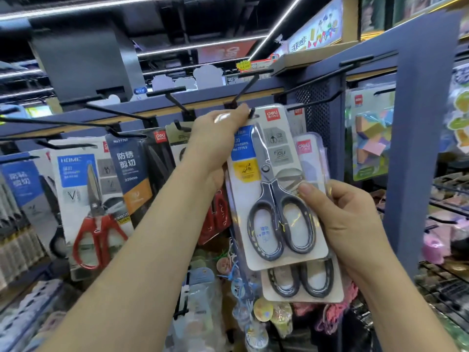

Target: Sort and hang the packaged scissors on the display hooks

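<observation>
My left hand [219,138] pinches the top left corner of a white card pack of grey-handled scissors [276,199], its hang hole close to a black display hook [245,91]. My right hand [342,222] grips the right edge of that pack together with a second pack [304,283] behind it, of which only the dark handles and a pink top corner show. Left of my arms hang a pack of red-handled scissors [88,207] and a dark blue pack [134,168], each on its own hook.
Several bare black hooks [324,77] stick out of the blue rail above. A blue upright post [416,148] stands at the right, with coloured erasers [373,138] hanging beside it. Small toys and trinkets [241,288] hang below the packs. Wire shelves [446,275] fill the far right.
</observation>
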{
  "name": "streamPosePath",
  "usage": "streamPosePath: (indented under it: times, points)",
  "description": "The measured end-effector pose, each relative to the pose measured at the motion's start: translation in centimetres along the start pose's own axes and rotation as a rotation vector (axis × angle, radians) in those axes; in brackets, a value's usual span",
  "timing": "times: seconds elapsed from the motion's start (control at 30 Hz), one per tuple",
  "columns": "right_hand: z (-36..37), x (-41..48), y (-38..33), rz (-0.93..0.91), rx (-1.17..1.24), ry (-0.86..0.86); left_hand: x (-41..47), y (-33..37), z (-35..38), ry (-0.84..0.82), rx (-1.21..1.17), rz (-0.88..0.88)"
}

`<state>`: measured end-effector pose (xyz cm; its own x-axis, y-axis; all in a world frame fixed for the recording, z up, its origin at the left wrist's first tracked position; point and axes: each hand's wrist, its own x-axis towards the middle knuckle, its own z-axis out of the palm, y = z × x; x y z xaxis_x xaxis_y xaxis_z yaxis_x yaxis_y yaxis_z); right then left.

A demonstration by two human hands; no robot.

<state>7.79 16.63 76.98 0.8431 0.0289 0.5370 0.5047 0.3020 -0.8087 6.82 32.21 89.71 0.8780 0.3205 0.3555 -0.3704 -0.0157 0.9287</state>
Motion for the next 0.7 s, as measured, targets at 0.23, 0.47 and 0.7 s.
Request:
streamPosePath:
  times: [0.23,0.47,0.7]
  points:
    - [0.9,2.2,1.8,-0.090,-0.298,0.123,-7.1,-4.7,-3.3,-0.074,0.426,0.145]
    - [-1.0,2.0,1.7,-0.322,-0.718,0.332,-2.6,-6.8,-3.3,0.038,0.804,0.217]
    - [-1.6,0.5,0.7,-0.236,-0.247,0.220,1.6,-8.8,-1.5,-0.003,1.287,0.145]
